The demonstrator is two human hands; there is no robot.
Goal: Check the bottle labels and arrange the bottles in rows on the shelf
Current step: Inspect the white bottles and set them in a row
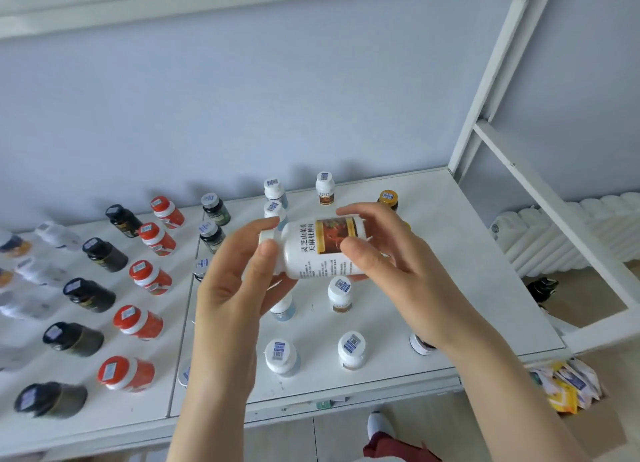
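The white shelf (467, 253) spans the scene, with bottles standing on it in rows. Both forearms rise from the near edge and meet above its middle. The left hand (235, 288) is upright, palm turned right, its thumb and curled fingers pinching the cap end of a white bottle (311, 253). The right hand (391, 264) comes in from the near right, with its thumb pressed on the picture label and its fingers curled over the far side of the base end, so it grips the same bottle. The white bottle lies on its side in the air above the shelf, cap to the left, printed label facing up. To the left stand a row of black bottles (88, 295) and a row of red bottles (138, 321); white-capped bottles (350, 349) stand below the hands.
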